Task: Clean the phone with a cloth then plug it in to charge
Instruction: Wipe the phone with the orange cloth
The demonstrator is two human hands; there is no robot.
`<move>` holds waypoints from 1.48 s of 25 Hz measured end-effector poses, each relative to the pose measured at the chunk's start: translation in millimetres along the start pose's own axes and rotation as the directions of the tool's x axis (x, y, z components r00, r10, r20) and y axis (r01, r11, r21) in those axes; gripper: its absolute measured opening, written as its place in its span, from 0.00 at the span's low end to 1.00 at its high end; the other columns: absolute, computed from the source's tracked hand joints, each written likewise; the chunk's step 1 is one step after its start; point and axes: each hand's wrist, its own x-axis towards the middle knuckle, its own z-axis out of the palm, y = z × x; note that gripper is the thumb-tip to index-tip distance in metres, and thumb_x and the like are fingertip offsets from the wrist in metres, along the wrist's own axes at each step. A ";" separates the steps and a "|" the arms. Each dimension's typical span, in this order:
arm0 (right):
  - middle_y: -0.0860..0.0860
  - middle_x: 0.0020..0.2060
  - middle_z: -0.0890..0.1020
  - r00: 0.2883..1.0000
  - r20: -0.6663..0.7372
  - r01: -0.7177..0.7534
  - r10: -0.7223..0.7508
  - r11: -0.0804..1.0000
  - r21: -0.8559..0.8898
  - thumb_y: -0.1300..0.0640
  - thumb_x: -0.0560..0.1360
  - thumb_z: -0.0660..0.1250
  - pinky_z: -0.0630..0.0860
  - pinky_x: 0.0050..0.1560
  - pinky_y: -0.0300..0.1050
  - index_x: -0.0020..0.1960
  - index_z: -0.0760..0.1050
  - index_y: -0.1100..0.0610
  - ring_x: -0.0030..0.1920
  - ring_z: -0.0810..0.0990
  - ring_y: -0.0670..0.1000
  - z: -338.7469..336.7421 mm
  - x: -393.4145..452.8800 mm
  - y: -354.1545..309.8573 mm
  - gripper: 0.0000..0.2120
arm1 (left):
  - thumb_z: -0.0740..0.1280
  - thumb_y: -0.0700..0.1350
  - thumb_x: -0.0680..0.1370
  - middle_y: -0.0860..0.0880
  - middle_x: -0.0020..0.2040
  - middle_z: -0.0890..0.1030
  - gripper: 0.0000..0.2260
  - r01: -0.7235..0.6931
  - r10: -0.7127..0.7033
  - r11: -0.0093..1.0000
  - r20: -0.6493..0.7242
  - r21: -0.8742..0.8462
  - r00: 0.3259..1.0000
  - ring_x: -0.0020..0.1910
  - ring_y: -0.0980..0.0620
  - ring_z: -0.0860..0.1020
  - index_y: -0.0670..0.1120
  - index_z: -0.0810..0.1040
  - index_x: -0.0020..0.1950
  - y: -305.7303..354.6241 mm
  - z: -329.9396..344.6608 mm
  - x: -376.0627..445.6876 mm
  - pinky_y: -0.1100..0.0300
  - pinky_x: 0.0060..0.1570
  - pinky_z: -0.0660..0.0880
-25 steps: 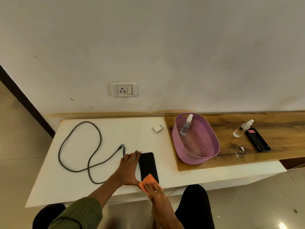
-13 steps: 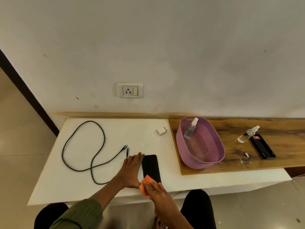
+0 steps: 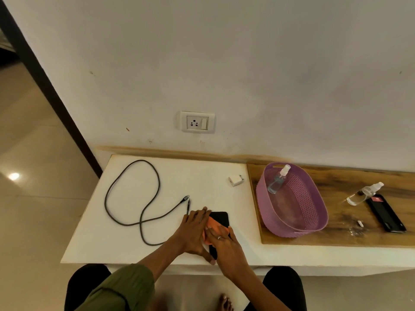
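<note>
A black phone [image 3: 221,217] lies flat near the front edge of the white table [image 3: 139,250]. My left hand [image 3: 194,232] presses flat against its left side and steadies it. My right hand [image 3: 226,245] holds an orange cloth [image 3: 214,225] down on the middle of the screen. The phone's lower part is hidden under my hands. A dark charging cable [image 3: 134,198] loops on the table to the left, both its ends lying beside my left fingers. A white charger plug [image 3: 235,180] lies further back. The wall socket [image 3: 197,121] is above the table.
A purple basket [image 3: 292,200] with a spray bottle [image 3: 278,179] in it stands on the wooden board [image 3: 336,234] at right. Beyond it lie another spray bottle [image 3: 365,193], a second black phone [image 3: 386,213] and a small white cap [image 3: 360,223].
My right hand has pushed the orange cloth up from the phone's bottom edge to the middle of the screen. My left hand stays beside the phone. The view has shifted.
</note>
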 end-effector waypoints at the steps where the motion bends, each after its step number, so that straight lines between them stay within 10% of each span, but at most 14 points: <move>1: 0.48 0.77 0.58 1.000 0.004 -0.008 0.008 1.000 0.013 0.49 0.79 0.64 0.40 0.75 0.48 0.77 0.57 0.50 0.78 0.55 0.51 -1.5 4.3 -0.1 0.30 | 0.69 0.79 0.51 0.51 0.81 0.39 0.69 0.000 0.000 1.000 -0.002 -0.010 1.000 0.80 0.43 0.41 0.54 0.35 0.79 -1.1 0.3 0.2 0.39 0.77 0.43; 7: 0.46 0.78 0.53 0.996 0.074 -0.045 0.047 0.999 -0.030 0.48 0.78 0.63 0.35 0.73 0.46 0.78 0.51 0.46 0.79 0.49 0.51 -1.4 8.9 6.8 0.33 | 0.71 0.78 0.51 0.52 0.82 0.41 0.69 0.014 -0.014 1.000 -0.024 -0.017 1.000 0.80 0.43 0.43 0.54 0.37 0.79 -1.8 1.3 1.9 0.40 0.77 0.44; 11: 0.51 0.75 0.64 0.994 -0.010 -0.112 0.112 0.994 -0.018 0.45 0.72 0.71 0.49 0.76 0.50 0.75 0.63 0.51 0.76 0.61 0.54 -1.1 9.0 -0.6 0.35 | 0.71 0.78 0.50 0.53 0.81 0.42 0.69 0.038 -0.039 0.999 -0.013 -0.033 0.999 0.80 0.42 0.44 0.54 0.37 0.79 -0.6 0.6 2.8 0.40 0.78 0.46; 17: 0.53 0.73 0.68 0.987 -0.041 -0.156 0.155 0.988 -0.002 0.44 0.67 0.74 0.25 0.70 0.44 0.73 0.67 0.51 0.75 0.63 0.57 -6.1 15.5 -6.4 0.38 | 0.72 0.77 0.51 0.53 0.81 0.42 0.69 0.045 -0.046 0.998 -0.023 -0.032 0.999 0.80 0.44 0.45 0.54 0.36 0.79 -0.4 4.8 4.9 0.42 0.77 0.46; 22: 0.49 0.55 0.84 0.966 0.047 -0.252 0.253 0.967 -0.027 0.28 0.40 0.76 0.44 0.72 0.52 0.56 0.82 0.50 0.57 0.83 0.54 -7.1 18.8 -14.2 0.48 | 0.71 0.78 0.51 0.53 0.81 0.43 0.69 0.052 -0.053 0.998 -0.030 -0.020 0.998 0.79 0.44 0.48 0.54 0.36 0.79 -1.3 4.4 5.4 0.44 0.77 0.48; 28: 0.52 0.77 0.59 0.952 0.150 -0.267 0.268 0.963 -0.029 0.42 0.70 0.71 0.23 0.69 0.54 0.77 0.57 0.48 0.78 0.50 0.61 -12.1 22.6 4.2 0.41 | 0.68 0.80 0.50 0.52 0.81 0.44 0.70 0.059 -0.058 0.998 -0.027 0.024 0.998 0.79 0.43 0.47 0.53 0.36 0.79 2.2 0.0 6.5 0.43 0.77 0.47; 31: 0.49 0.78 0.45 0.946 0.178 -0.293 0.272 0.950 0.105 0.51 0.76 0.66 0.30 0.73 0.57 0.78 0.50 0.47 0.78 0.38 0.58 -3.6 25.2 13.3 0.36 | 0.68 0.81 0.50 0.51 0.81 0.44 0.69 0.052 -0.050 0.998 -0.026 0.047 0.998 0.78 0.43 0.49 0.56 0.34 0.78 1.7 0.5 8.7 0.43 0.77 0.49; 37: 0.54 0.74 0.63 0.909 0.214 -0.414 0.358 0.836 0.360 0.53 0.77 0.67 0.57 0.58 0.16 0.76 0.49 0.57 0.65 0.65 0.41 -9.0 22.3 14.0 0.36 | 0.69 0.80 0.50 0.50 0.81 0.44 0.69 0.075 -0.076 0.994 0.009 0.083 0.997 0.78 0.40 0.49 0.55 0.35 0.79 5.9 -3.9 12.9 0.41 0.77 0.49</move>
